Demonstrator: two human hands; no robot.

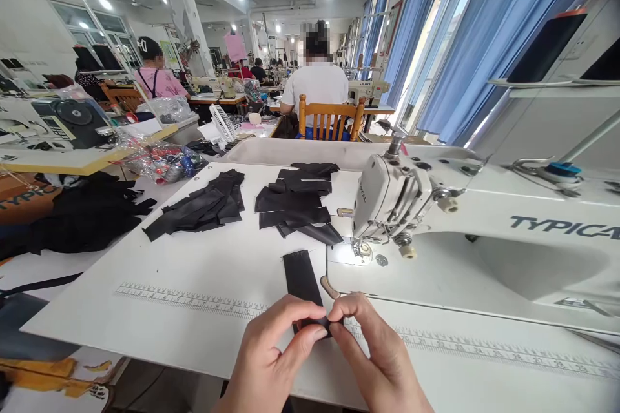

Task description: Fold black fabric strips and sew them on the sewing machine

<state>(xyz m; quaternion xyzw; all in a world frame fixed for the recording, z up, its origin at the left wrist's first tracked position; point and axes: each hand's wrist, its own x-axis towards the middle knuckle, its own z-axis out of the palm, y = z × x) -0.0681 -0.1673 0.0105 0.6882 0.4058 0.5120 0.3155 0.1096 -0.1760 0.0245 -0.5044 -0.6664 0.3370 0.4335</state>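
A black fabric strip (303, 277) lies on the white sewing table (194, 264), its near end raised between my fingers. My left hand (276, 348) pinches that end between thumb and forefinger. Right beside it, my right hand (371, 355) pinches the strip's right corner, the fingertips of both hands almost touching. The sewing machine (392, 200) stands to the right, its needle area beyond my right hand. Two loose piles of black fabric pieces, a left pile (208, 203) and a right pile (298, 200), lie farther back on the table.
A printed ruler (194, 300) runs along the table's front. Dark cloth (87, 213) is heaped at the left, near a plastic bag of coloured items (165, 161). A wooden chair (332, 117) with a seated person (317, 87) is ahead. Thread cones (547, 45) stand at the upper right.
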